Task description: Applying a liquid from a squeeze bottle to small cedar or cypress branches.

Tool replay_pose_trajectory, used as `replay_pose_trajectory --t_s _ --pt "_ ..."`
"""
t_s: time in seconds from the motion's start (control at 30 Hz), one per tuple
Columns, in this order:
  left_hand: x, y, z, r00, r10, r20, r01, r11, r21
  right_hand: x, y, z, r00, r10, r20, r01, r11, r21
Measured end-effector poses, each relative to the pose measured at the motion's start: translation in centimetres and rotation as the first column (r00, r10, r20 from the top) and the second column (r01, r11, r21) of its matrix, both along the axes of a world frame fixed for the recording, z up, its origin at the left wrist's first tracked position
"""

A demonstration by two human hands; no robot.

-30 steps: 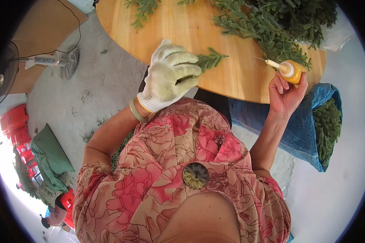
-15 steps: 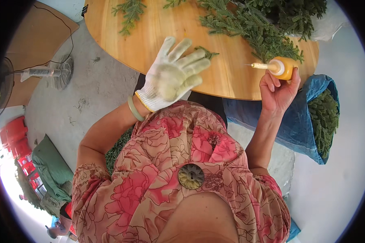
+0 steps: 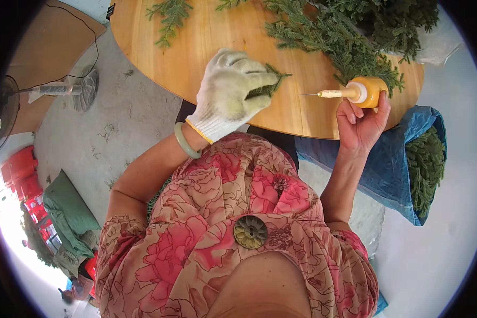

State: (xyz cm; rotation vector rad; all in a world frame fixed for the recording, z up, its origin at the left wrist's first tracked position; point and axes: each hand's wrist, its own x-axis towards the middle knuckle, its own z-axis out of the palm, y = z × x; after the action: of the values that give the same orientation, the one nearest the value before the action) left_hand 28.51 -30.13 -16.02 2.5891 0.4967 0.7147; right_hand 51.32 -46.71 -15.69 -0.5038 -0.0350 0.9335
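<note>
My left hand (image 3: 230, 87), in a white knit glove with a yellow cuff edge, is over the table's near edge with its fingers curled in. A small green fir sprig (image 3: 274, 79) shows between its thumb and fingers, its tip pointing right; the part inside the hand is hidden. My bare right hand (image 3: 361, 121) grips a yellow-orange squeeze bottle (image 3: 375, 92) from below. The bottle lies on its side, and its pale nozzle with a thin needle points left toward the sprig, apart from it.
The round wooden table (image 3: 217, 32) bears a heap of fir branches (image 3: 350, 45) at the far right and a loose branch (image 3: 169, 18) at the far left. A blue sack (image 3: 387, 169) of greenery stands at the right. A fan (image 3: 5, 114) is on the left.
My left hand's spread fingers have curled in around the fir sprig, which now sits between thumb and fingers. My right hand has shifted slightly with the bottle, its needle now reaching further left.
</note>
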Motion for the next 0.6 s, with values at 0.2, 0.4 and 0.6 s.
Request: replay_pose_trajectory --t_s 0.2,0.4,0.6 --pt "-0.8 -1.1 0.7 0.976 0.027 -0.215 0.031 0.964 0.262 0.6 -0.5 -0.1 0.999 -0.007 -0.035 0.008 0.999 0.031" --pt "-1.3 -0.7 0.8 0.918 -0.115 -0.380 0.198 0.962 0.189 0.8 -0.9 0.4 0.999 -0.025 -0.033 0.027 0.998 0.053" --pt "-1.2 -0.4 1.2 0.893 -0.156 -0.422 0.255 0.948 0.190 0.7 -0.8 0.6 0.999 -0.034 -0.019 0.035 0.998 0.043"
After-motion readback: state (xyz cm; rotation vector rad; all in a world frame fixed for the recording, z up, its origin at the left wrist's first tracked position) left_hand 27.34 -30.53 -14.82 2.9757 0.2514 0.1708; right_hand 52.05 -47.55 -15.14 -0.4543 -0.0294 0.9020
